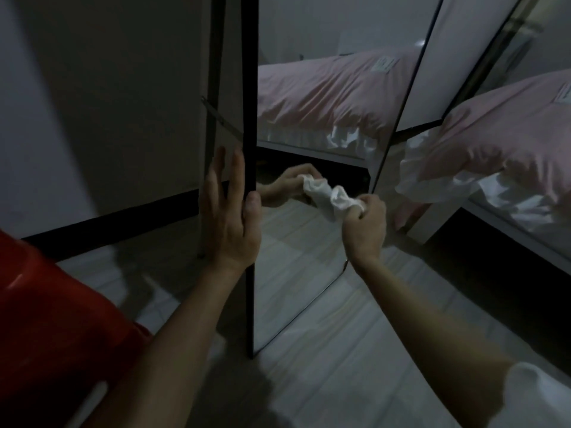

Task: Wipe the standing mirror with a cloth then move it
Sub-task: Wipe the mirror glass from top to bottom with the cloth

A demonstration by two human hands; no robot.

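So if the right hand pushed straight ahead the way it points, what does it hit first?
Most likely the mirror glass: the right hand presses the white cloth toward it, apparently already touching.

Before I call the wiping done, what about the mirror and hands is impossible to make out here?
Head view only:
- standing mirror: top cut off by the frame edge.
- Smears on the glass: dim light hides them.
- left hand: fingers partly behind the dark frame edge.
- cloth: bunched in the right hand, contact with the glass unclear.

Glossy reflective mirror glass (pixel 309 125), matt black frame (pixel 249 118), crumpled soft white cloth (pixel 336 200), smooth pale floor (pixel 340 350)
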